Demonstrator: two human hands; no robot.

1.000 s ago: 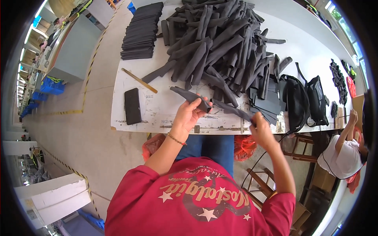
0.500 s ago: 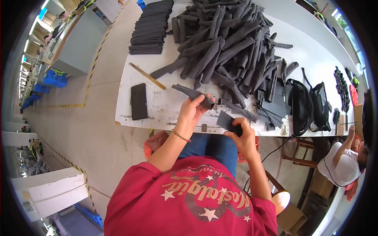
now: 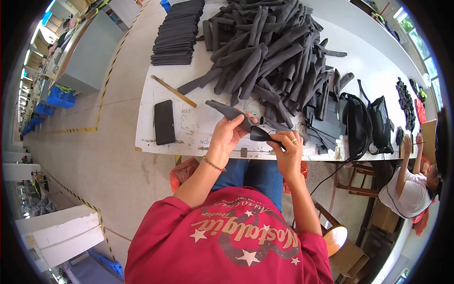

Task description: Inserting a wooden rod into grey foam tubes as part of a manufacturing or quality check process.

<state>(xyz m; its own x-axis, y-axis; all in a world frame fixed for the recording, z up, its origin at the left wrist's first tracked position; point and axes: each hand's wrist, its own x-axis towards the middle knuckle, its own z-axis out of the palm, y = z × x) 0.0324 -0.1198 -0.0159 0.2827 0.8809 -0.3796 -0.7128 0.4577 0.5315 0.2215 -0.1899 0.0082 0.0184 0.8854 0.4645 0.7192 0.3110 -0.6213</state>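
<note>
My left hand (image 3: 227,136) is closed around a dark grey fabric tube (image 3: 221,109), pinching it near its mouth. In my right hand (image 3: 288,150) is a dark, thin flexible panel (image 3: 259,134), curled lengthwise. The panel's left end meets the tube's open end; whether its tip sits inside cannot be made out. Beyond my hands a big heap of similar fabric tubes (image 3: 265,52) covers the white table (image 3: 144,128). Several dark flat panels (image 3: 326,128) lie to the right of my right hand.
A neat stack of dark flat fabric pieces (image 3: 176,34) stands far left. Nearer are a wooden stick (image 3: 173,91) and a black phone (image 3: 164,122). Black mesh bags (image 3: 358,125) lie at right, with a cable hanging down. Another person (image 3: 407,187) sits at the far right.
My right hand has brought the panel left to the tube's mouth, and the panel is now curled instead of flat. The other person's hands have risen.
</note>
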